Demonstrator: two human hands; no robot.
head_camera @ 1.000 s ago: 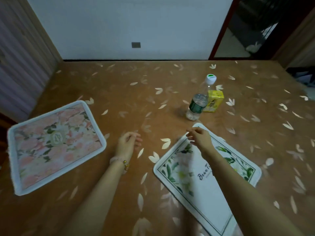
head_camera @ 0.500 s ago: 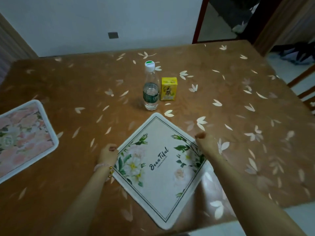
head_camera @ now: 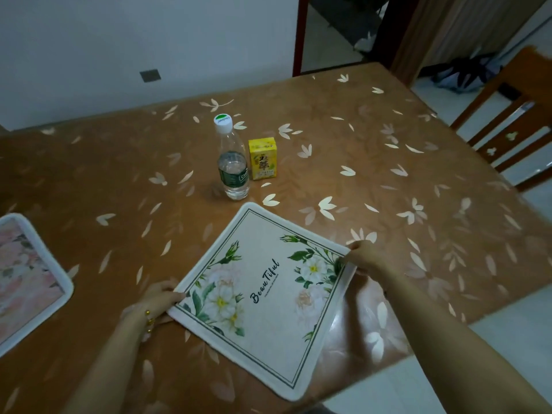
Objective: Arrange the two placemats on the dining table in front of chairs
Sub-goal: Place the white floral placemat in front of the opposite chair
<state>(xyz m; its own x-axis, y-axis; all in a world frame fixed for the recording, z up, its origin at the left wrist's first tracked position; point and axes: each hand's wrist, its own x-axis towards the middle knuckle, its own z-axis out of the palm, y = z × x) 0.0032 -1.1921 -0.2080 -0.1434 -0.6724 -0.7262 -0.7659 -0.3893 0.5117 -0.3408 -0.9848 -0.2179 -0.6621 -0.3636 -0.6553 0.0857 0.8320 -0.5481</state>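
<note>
White placemat (head_camera: 265, 297) between gripping fingers (head_camera: 167, 295) (skewed)

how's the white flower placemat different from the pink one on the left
The white flower placemat shows white blooms, green leaves and script lettering; the pink placemat is covered in pink blossoms. The white one is held at two corners by the left hand and right hand; the pink one lies untouched. The white one is fully in view; the pink one is cut off by the frame. Both lie flat on the table and have pale borders.

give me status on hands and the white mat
Left hand and right hand each pinch a corner of the white placemat. Mat flat, skewed. Water bottle just beyond far corner.
</note>
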